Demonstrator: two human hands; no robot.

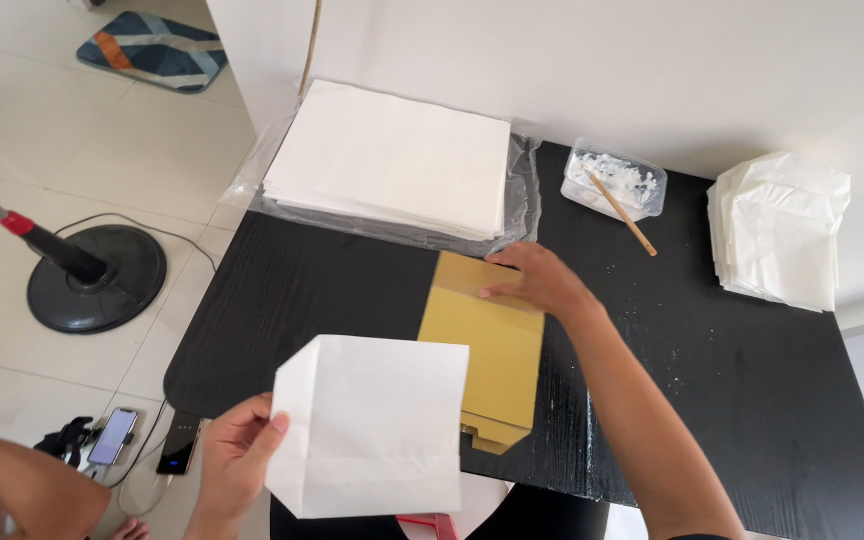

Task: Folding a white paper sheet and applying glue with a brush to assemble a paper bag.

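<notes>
My left hand [237, 452] grips the left edge of a folded white paper bag [372, 428], held above the near edge of the black table [292, 290]. My right hand [535, 280] lies flat, fingers pressing the top of a tan cardboard template [487, 350] that rests on the table's middle. The white bag overlaps the template's lower left corner.
A thick stack of white sheets [392, 160] on clear plastic lies at the table's back. A clear tub of white paste [617, 182] with a wooden stick sits behind my right hand. Finished white bags [780, 230] are piled at the right. A standing fan [82, 270] and two phones [142, 440] are on the floor at the left.
</notes>
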